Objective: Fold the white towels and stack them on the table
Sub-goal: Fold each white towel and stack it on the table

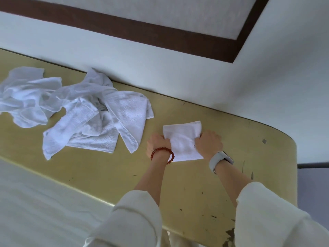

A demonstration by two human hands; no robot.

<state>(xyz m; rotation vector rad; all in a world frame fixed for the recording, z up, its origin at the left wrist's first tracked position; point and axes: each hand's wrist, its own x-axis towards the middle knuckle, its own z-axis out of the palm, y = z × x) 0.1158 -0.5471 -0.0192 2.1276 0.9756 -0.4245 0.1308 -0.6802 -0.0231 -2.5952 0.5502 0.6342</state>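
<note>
A small folded white towel point(182, 139) lies flat on the yellow-green table point(195, 184), right of centre. My left hand point(157, 143), with a red bead bracelet on the wrist, grips the towel's left edge. My right hand point(208, 143), with a grey watch on the wrist, grips its right edge. Both sets of fingers curl onto the cloth. To the left lies a loose heap of unfolded white towels point(92, 118), spread and crumpled, with another crumpled towel point(26, 97) at the far left.
A white wall point(178, 68) runs along the table's far edge, with a brown-framed panel point(160, 32) higher up. The table's rounded right end point(293, 157) drops off to a grey floor. A white cloth surface point(44, 211) adjoins the table's near left edge.
</note>
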